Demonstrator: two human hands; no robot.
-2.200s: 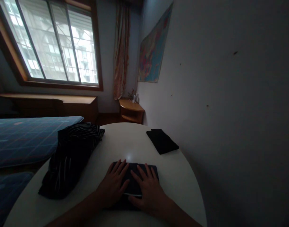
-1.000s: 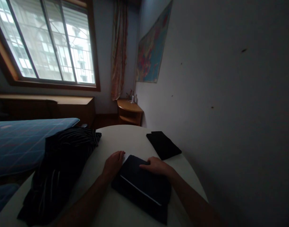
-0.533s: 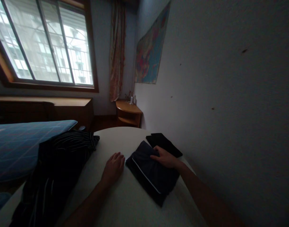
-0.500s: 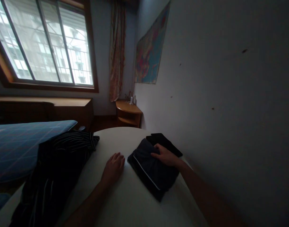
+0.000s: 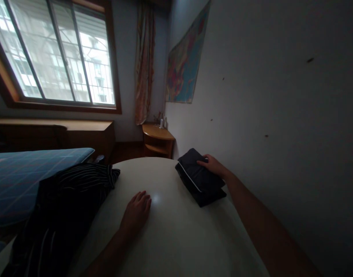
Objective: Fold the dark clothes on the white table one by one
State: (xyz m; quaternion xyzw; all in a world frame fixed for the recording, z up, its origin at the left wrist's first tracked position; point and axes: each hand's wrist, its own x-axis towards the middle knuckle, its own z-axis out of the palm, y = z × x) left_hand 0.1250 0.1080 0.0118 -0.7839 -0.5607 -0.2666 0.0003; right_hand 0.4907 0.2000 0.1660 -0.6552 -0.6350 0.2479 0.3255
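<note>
A folded dark garment (image 5: 193,171) with a thin white line along one side is in my right hand (image 5: 215,166), the thumb and fingers closed on its wall-side edge. Below its near edge shows black folded cloth (image 5: 212,198); I cannot tell whether this is part of it or a separate piece. My left hand (image 5: 137,209) rests palm down on the white round table (image 5: 170,234), fingers stretched out and holding nothing. To the left of that hand, a black garment with white stripes (image 5: 67,204) lies loosely spread over the table.
A bed with a blue checked cover (image 5: 26,169) stands beyond the table's left side. The white wall (image 5: 274,165) runs close along the right. Toward the corner are a small wooden shelf table (image 5: 157,132) and a long wooden desk (image 5: 90,125) under the window.
My right hand has moved the folded dark garment away from me and toward the wall, over where the black folded cloth lay. My left hand stays at nearly the same place on the table.
</note>
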